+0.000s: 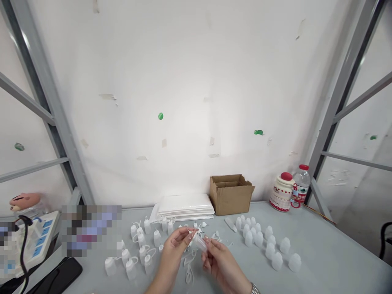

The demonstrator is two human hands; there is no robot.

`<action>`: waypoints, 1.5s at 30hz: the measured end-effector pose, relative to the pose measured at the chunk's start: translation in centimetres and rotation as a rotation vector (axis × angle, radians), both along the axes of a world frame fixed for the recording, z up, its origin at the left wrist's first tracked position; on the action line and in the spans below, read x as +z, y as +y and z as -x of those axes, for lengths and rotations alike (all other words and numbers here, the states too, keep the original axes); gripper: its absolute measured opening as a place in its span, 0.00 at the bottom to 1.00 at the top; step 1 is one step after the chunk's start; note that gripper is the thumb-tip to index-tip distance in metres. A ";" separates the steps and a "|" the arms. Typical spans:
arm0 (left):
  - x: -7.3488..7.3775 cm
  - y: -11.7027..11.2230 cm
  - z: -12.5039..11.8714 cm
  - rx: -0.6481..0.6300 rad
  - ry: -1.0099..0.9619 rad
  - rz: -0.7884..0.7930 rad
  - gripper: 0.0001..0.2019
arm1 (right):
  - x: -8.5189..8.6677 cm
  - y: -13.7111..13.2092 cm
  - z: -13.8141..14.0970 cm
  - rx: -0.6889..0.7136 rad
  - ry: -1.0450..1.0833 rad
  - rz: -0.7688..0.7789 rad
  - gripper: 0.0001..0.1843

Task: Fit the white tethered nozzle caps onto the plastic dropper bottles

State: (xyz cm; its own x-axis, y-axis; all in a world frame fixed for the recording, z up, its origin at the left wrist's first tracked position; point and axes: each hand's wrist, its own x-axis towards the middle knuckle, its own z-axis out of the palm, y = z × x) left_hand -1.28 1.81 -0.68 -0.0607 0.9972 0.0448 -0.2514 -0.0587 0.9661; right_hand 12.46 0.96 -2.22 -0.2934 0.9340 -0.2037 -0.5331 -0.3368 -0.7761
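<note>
Right hand (219,257) pinches a small translucent bottle (200,244) above the table (245,267), while the left hand (177,247) pinches the white cap (192,237) at the bottle's end. Loose strapped caps (189,274) lie below; capped bottles (131,269) stand left, plain bottles (277,261) right. Behind sit a white stack (185,206) and an open cardboard box (234,200).

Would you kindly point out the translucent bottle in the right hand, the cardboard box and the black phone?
Translucent bottle (201,244): head view, on its body.
Cardboard box (234,201): head view, on its front wall.
Black phone (59,276): head view, on its dark upper face.
</note>
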 end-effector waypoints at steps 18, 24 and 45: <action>-0.5 -0.6 -0.7 0.028 -0.095 0.051 0.12 | -0.6 0.8 -0.1 -0.056 -0.241 -0.101 0.30; -0.7 -0.4 -0.3 0.053 -0.090 0.075 0.14 | -0.8 1.2 -0.3 -0.102 -0.299 -0.198 0.29; -0.1 -0.9 -0.8 0.013 -0.111 0.082 0.14 | -0.5 1.0 -0.7 -0.028 -0.153 -0.115 0.24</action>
State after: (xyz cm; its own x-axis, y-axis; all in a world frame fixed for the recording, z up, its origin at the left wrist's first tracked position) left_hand -0.49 0.87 -0.77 -0.0739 0.9963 -0.0450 -0.3567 0.0157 0.9341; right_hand 13.16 1.96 -2.72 -0.2407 0.9611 -0.1353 -0.4137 -0.2277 -0.8815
